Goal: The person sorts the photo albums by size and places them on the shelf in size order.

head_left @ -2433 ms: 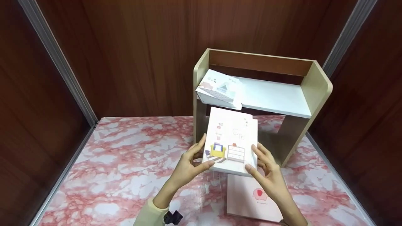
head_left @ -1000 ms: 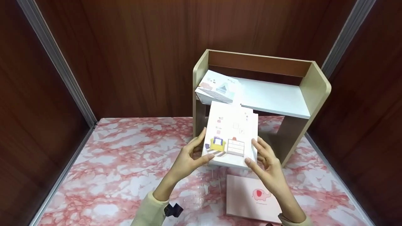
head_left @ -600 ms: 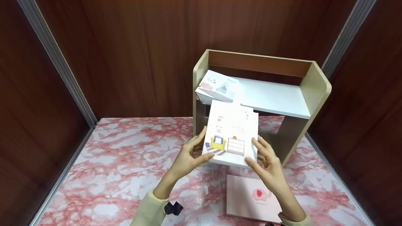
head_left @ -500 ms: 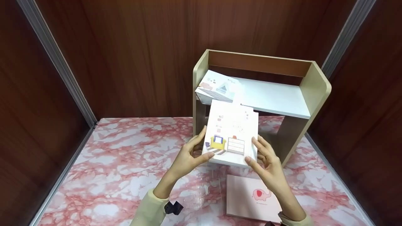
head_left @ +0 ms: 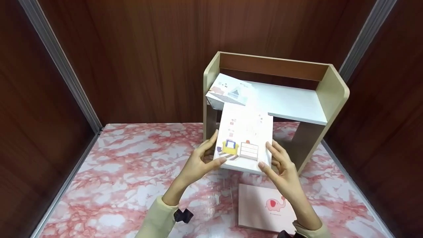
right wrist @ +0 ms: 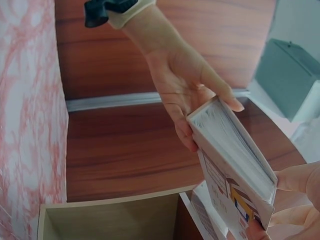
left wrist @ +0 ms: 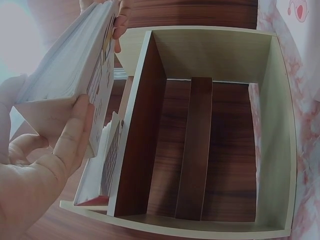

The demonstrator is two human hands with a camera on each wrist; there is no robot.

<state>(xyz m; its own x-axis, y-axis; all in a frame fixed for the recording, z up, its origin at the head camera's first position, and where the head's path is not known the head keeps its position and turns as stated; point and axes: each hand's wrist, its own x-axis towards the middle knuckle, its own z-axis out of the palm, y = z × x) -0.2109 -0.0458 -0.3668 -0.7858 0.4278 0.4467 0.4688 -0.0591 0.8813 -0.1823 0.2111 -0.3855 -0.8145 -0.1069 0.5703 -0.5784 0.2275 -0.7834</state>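
Both hands hold a thick white book [head_left: 246, 127] in front of the shelf; a yellow armchair and a chest of drawers are drawn on its cover. My left hand [head_left: 195, 167] grips its left edge, thumb on the cover. On the opposite edge, my right hand [head_left: 285, 175] pinches the book's lower corner. Page edges of the book [left wrist: 65, 60] show in the left wrist view, with the left hand [left wrist: 50, 165] close by. The right wrist view shows the book [right wrist: 235, 150] tilted, the left hand [right wrist: 180, 75] on its far side.
A small wooden bookshelf [head_left: 333, 89] with a white board stands behind the hands. Another white book [head_left: 228, 89] lies slanted at the board's left end. A pink book [head_left: 256, 208] with an elephant picture lies on the marbled tabletop [head_left: 125, 172]. Brown panels [head_left: 148, 59] surround the table.
Both hands have carried the white book a little forward and up toward the shelf, keeping their grip. Its top edge now covers more of the shelf's front. The elephant book stays where it was.
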